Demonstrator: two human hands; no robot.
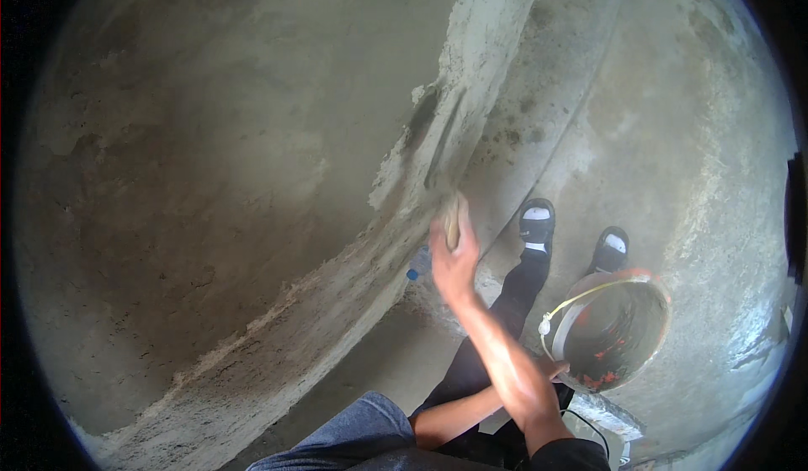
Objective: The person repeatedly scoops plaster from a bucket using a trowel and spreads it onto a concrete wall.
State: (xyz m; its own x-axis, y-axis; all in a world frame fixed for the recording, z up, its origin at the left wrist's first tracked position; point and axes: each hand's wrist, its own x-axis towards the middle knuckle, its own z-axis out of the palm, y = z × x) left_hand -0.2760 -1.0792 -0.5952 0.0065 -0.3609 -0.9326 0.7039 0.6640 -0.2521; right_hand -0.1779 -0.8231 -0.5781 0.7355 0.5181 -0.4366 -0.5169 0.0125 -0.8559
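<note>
My right hand [454,256] reaches out over the wall's raw edge [471,75], closed around a tan handle [453,225]. The tool's working end is smeared by motion, so its kind is unclear. Dark streaks mark the plaster just beyond it. Crossing beneath the right forearm, my left hand [555,370] is beside the near rim of a bucket [665,303]. The forearm hides most of its fingers, so I cannot tell what they hold. The bucket has a pale cord handle and orange-red smears inside.
A clear bottle with a blue cap [412,275] is partly behind my right hand. My dark shoes [537,223] stand on the concrete floor [623,151] beyond the bucket. Below the bucket lies a grey, plaster-crusted board [619,418]. A broad rough wall [210,159] fills the left.
</note>
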